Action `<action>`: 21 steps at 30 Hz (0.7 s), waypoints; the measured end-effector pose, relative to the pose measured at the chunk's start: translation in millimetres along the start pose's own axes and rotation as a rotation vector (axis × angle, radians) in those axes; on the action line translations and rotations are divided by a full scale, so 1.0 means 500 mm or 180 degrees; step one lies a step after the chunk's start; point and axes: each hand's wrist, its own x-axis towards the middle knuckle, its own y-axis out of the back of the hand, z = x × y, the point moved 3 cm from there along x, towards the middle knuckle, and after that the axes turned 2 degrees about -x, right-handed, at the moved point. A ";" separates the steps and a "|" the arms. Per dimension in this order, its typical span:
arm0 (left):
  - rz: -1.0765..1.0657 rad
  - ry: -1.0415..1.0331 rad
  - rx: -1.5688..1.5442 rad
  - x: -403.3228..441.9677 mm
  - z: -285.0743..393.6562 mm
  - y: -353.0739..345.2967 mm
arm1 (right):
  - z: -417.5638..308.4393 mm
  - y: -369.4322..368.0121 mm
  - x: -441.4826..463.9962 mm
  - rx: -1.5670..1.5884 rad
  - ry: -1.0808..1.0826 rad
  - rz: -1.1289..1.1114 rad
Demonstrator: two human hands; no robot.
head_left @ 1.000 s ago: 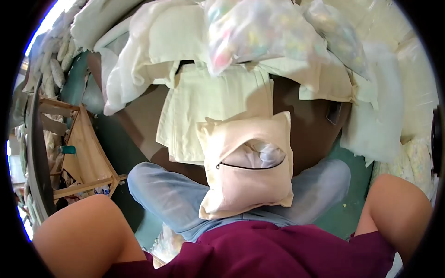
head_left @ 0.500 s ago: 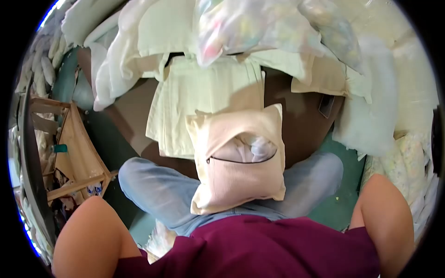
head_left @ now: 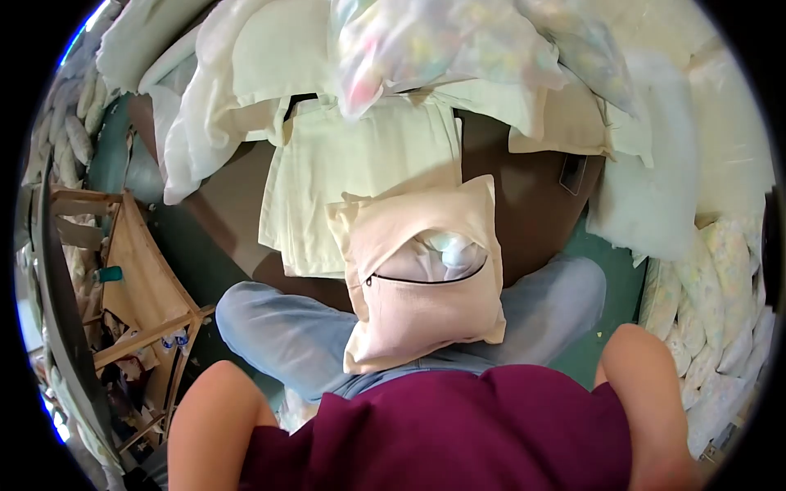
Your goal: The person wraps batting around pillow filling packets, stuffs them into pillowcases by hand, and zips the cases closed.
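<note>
- My hands are both out of sight. I can't say if they are spread, together or holding something.
- My left arm (head_left: 213, 417) and right arm (head_left: 643, 401) are bent, one on each side of me, well apart. Neither elbow touches the cushion.
- The cushion (head_left: 422, 323) lies on my crossed legs (head_left: 282, 331), between my arms. No hand shows on it. I think my lap keeps it close and steady.
- Its zip (head_left: 434, 283) faces up, maybe so the gap is easy to see. White stuffing (head_left: 452, 254) peeks out, and the zip pull is at the left end.
- Just past it, pale cloths (head_left: 360, 155) lie in a pile on a brown surface (head_left: 221, 196), probably flat to stay tidy.
- Farther off is a see-through bag (head_left: 458, 41) with colored bits inside.
- A wooden frame (head_left: 151, 270) is on my left, and puffy bundles (head_left: 696, 319) are on my right.
</note>
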 end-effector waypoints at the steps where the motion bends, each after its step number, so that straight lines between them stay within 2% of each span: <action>1: 0.0065 -0.0005 0.0022 0.001 0.004 0.007 | -0.004 0.005 0.002 0.0009 -0.0025 0.0139; 4: 0.0421 0.0172 0.0246 -0.017 0.005 0.032 | -0.033 0.035 -0.069 0.0506 -0.0421 0.0990; 5: 0.0543 0.0366 0.0352 -0.049 0.006 0.043 | -0.047 0.041 -0.147 0.1241 -0.1049 0.1080; 6: 0.0582 0.0805 0.0457 -0.092 -0.009 0.038 | -0.056 0.018 -0.231 0.0682 -0.1476 0.0428; 8: -0.0025 0.2505 0.0593 -0.224 -0.088 -0.033 | -0.018 -0.033 -0.275 0.0198 -0.3108 -0.1550; 9: -0.0561 0.3427 0.0420 -0.298 -0.140 -0.096 | -0.024 -0.067 -0.324 -0.0179 -0.3509 -0.1848; 10: -0.0813 0.4164 0.0039 -0.359 -0.188 -0.167 | -0.036 -0.085 -0.372 -0.0175 -0.3529 -0.2034; 11: -0.1775 0.4414 0.0038 -0.441 -0.207 -0.201 | -0.047 -0.101 -0.412 -0.0177 -0.3547 -0.2226; 12: -0.2132 0.4179 0.0401 -0.509 -0.203 -0.234 | -0.059 -0.118 -0.433 -0.0111 -0.3564 -0.2284; 14: -0.3051 0.3896 0.0684 -0.525 -0.193 -0.281 | -0.081 -0.155 -0.464 -0.0009 -0.3616 -0.2399; 17: -0.3182 0.3599 0.1468 -0.534 -0.224 -0.326 | -0.091 -0.201 -0.515 0.0010 -0.3624 -0.2716; 18: -0.3255 0.3598 0.1410 -0.538 -0.236 -0.329 | -0.086 -0.216 -0.526 -0.0012 -0.3604 -0.2852; 20: -0.3370 0.3584 0.1322 -0.540 -0.266 -0.334 | -0.069 -0.234 -0.528 -0.0216 -0.3992 -0.2961; 21: -0.3645 0.3560 0.1146 -0.544 -0.276 -0.340 | -0.064 -0.238 -0.537 -0.0157 -0.4168 -0.2994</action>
